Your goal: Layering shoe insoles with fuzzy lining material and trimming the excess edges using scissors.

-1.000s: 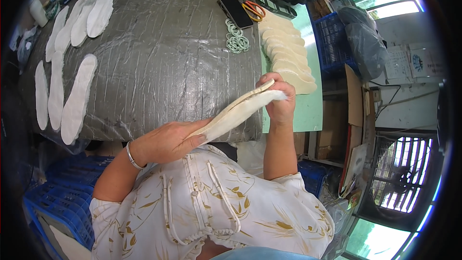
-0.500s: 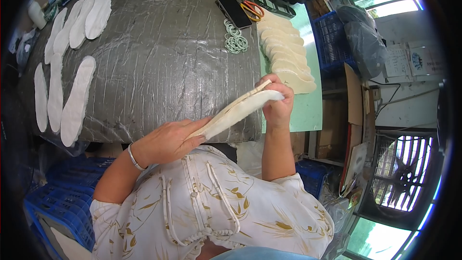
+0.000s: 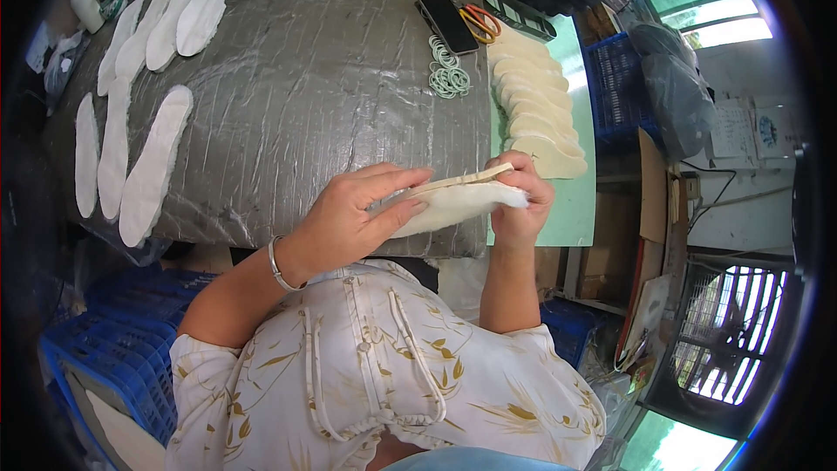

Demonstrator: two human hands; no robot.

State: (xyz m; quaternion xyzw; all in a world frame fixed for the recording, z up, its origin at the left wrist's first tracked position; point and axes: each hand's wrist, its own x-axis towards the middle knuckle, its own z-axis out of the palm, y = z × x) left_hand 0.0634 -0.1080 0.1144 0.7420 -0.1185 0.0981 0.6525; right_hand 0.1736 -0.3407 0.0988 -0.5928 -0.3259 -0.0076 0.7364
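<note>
Above the table's near edge, both hands hold a white fleece insole with a cream layer along its upper edge; whether these are one piece or two I cannot tell. My left hand pinches its left end, thumb below and fingers above. The far end is gripped in my right hand, whose fingers curl round it. Several loose white insoles lie on the left of the table. Close beyond my right hand, a fanned row of cream insoles rests on a pale green sheet.
On the grey plastic-covered table are a black phone, orange-handled scissors and pale green rings. Blue crates stand low at the left, another blue crate at the right. A fan is at the far right.
My left hand has moved up and rightward along the insole, toward my right hand. The insole now lies more level, and the whole view has shifted slightly.
</note>
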